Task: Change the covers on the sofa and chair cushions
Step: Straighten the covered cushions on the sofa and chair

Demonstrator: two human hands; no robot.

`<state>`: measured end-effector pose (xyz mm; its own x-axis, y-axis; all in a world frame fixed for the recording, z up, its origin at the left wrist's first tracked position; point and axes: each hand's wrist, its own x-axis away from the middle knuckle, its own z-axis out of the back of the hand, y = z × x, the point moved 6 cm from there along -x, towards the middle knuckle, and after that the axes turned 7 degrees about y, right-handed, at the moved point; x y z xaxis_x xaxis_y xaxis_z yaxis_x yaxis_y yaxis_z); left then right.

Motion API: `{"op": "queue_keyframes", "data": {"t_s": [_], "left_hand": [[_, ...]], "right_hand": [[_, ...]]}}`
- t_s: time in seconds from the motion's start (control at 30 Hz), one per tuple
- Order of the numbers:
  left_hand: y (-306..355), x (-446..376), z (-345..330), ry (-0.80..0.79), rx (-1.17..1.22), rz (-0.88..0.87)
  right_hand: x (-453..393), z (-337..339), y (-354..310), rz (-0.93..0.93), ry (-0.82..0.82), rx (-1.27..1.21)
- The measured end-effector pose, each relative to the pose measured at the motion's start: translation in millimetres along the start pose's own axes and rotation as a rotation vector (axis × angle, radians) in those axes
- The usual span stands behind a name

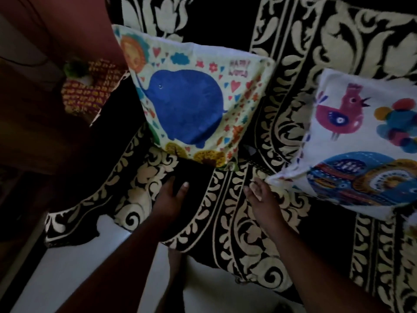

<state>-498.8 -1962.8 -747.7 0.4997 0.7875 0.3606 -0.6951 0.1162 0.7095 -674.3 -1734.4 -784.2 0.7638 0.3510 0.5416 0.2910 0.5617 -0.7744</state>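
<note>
The left hand lies with relaxed, open fingers on the black-and-cream sofa throw. The right hand, fingers spread, touches the corner of the bird cushion. The elephant cushion leans against the sofa back just above the left hand.

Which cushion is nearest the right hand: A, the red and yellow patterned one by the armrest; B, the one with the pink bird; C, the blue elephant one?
B: the right hand is at the lower left corner of the pink bird cushion, while the elephant cushion lies above the left hand.
</note>
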Motion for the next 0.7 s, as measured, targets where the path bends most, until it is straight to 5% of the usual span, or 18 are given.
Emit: {"op": "queue_keyframes", "data": {"t_s": [0.17,0.4,0.57,0.7], "left_hand": [[-26.7,-131.2,53.1,0.062,-0.028,0.032],[8.2,-246.5,66.8,-0.07,0.19,-0.11],[4.4,-272.7,63.5,-0.174,0.249,-0.051],[9.5,-246.1,77.5,-0.056,0.276,-0.082]], "right_hand": [[-60.8,-54.9,-52.2,0.054,0.122,0.037],[-133.3,-92.3,-98.2,0.061,0.254,-0.066],[-152.3,-93.5,-89.4,0.057,0.314,-0.189],[-121.9,-88.5,-92.3,0.098,0.401,-0.247]]}}
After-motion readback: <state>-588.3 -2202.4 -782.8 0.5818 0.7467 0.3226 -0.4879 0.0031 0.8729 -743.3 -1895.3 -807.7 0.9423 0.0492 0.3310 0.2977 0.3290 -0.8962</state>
